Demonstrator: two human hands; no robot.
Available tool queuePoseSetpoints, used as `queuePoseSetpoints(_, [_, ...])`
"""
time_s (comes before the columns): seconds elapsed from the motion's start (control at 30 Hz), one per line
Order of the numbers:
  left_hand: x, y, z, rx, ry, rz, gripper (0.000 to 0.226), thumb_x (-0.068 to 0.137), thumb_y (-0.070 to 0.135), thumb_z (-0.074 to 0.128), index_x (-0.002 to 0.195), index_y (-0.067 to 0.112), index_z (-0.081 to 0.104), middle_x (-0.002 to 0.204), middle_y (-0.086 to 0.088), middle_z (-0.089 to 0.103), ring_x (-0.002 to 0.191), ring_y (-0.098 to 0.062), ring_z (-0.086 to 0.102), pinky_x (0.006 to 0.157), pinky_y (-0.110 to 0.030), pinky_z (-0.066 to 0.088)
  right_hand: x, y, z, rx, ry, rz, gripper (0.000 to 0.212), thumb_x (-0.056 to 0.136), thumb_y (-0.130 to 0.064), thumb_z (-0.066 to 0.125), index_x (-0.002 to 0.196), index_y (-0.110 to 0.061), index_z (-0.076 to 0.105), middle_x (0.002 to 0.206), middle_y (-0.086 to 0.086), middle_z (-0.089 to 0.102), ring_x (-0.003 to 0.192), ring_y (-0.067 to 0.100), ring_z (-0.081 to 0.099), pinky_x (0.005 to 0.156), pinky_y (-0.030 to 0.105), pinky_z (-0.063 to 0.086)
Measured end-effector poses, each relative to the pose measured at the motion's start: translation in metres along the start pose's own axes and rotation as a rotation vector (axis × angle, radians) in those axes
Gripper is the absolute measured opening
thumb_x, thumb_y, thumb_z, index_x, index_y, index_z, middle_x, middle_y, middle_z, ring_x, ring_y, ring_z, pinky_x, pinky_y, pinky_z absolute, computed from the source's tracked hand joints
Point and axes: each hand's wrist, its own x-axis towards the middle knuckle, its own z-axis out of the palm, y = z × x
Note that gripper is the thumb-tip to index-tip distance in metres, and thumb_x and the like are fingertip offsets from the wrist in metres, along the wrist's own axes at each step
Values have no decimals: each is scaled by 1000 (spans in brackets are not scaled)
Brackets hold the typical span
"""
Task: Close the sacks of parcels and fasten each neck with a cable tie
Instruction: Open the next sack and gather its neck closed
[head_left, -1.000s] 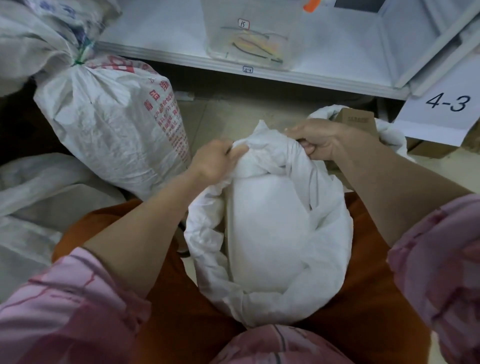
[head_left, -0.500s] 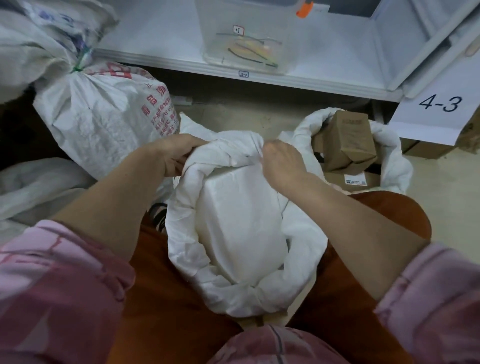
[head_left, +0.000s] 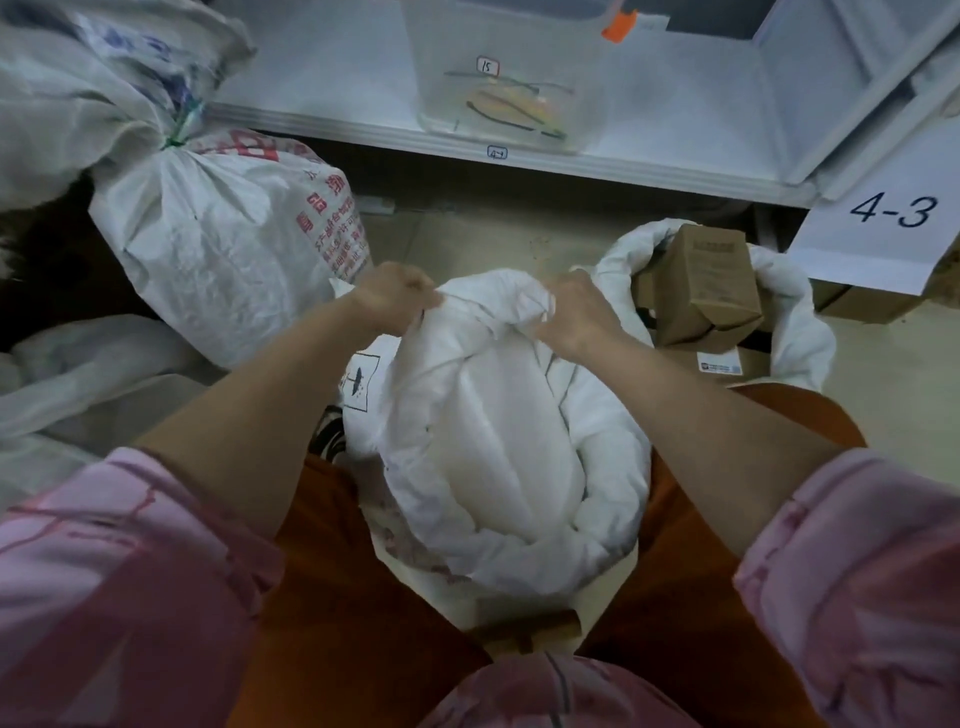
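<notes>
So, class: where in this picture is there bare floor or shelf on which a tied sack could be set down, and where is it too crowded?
Free: the floor strip between the shelf edge and the sack both hands hold; the floor right of the open sack of boxes; the shelf left of the bin. Crowded: the left, heaped with the tied sack and others.

Pink patterned sleeves (head_left: 119, 561), pushed up; orange trousers (head_left: 332, 623).

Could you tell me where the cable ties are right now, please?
In the head view, the cable ties lie in a clear bin on the white shelf, top centre, beyond both hands.
</notes>
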Motion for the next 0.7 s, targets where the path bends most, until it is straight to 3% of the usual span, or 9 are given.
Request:
queuePoseSetpoints(0.03, [-2, -4, 0, -105, -61, -9, 16, 94, 22, 58, 103, 9, 63, 77, -4, 56, 60, -12, 52, 59, -26, 50, 0, 5, 5, -25, -2, -19, 38, 87, -32, 63, 119, -13, 56, 118, 7, 52, 103, 25, 57, 72, 33, 45])
queuePoseSetpoints(0.13, [-6, -12, -4, -447, -351, -39, 13, 96, 13, 53, 83, 11, 55, 54, 5, 33, 46, -6, 29, 40, -15, 31, 1, 8, 13, -40, -2, -78, 50, 88, -26, 62, 134, -22, 44, 132, 2, 44, 117, 23, 49, 81, 32, 41])
queuePoseSetpoints(0.23, [-7, -19, -11, -488, -525, -44, 17, 97, 13, 50, 80, 12, 52, 55, 5, 26, 46, -5, 23, 41, -14, 24, 6, 2, 17, -107, 43, -163, 47, 89, -25, 61, 132, -21, 44, 133, 1, 47, 121, 23, 44, 82, 32, 39])
queuePoseSetpoints(0.33, [-1, -19, -16, -308, -363, -143, 13, 95, 15, 55, 83, 13, 57, 61, 1, 40, 51, -8, 36, 45, -17, 31, 13, -2, 22, -33, -14, -171, 17, 91, -25, 56, 100, -10, 60, 104, 10, 58, 103, 26, 52, 75, 32, 39])
queuePoseSetpoints(0.43, [7, -8, -12, 348, 65, -92, 17, 93, 21, 56, 106, 11, 63, 100, -8, 62, 88, -26, 58, 72, -31, 47, 22, -5, 23, 131, -99, -98, 22, 90, -18, 55, 81, 0, 63, 82, 13, 59, 81, 29, 54, 66, 32, 37])
queuePoseSetpoints(0.53, [1, 24, 12, 455, 203, 96, 44, 91, 42, 57, 126, 16, 53, 127, -8, 55, 114, -28, 54, 93, -38, 46, 32, -6, 12, 329, -188, -3, 28, 91, -11, 55, 65, 0, 54, 63, 7, 44, 62, 20, 43, 53, 28, 32])
queuePoseSetpoints(0.6, [0, 32, 34, 512, 163, 145, 62, 84, 55, 60, 132, 18, 48, 132, -6, 50, 115, -27, 53, 91, -36, 44, 37, -2, 0, 484, -216, 88, 23, 91, -9, 57, 70, 0, 56, 60, 12, 45, 58, 18, 39, 49, 24, 32])
queuePoseSetpoints(0.63, [1, 31, 43, 547, 156, 162, 67, 82, 57, 61, 134, 18, 45, 133, -6, 48, 114, -28, 54, 89, -37, 44, 39, 2, -4, 549, -227, 133, 19, 90, -8, 58, 80, 9, 61, 68, 24, 53, 62, 21, 40, 53, 25, 34])
queuePoseSetpoints(0.7, [7, 23, 49, 529, 162, 191, 67, 83, 56, 59, 138, 22, 41, 137, -4, 46, 116, -30, 54, 90, -39, 44, 42, 10, -13, 692, -273, 222, 35, 89, -5, 59, 112, 21, 54, 104, 40, 57, 80, 20, 46, 64, 30, 36])
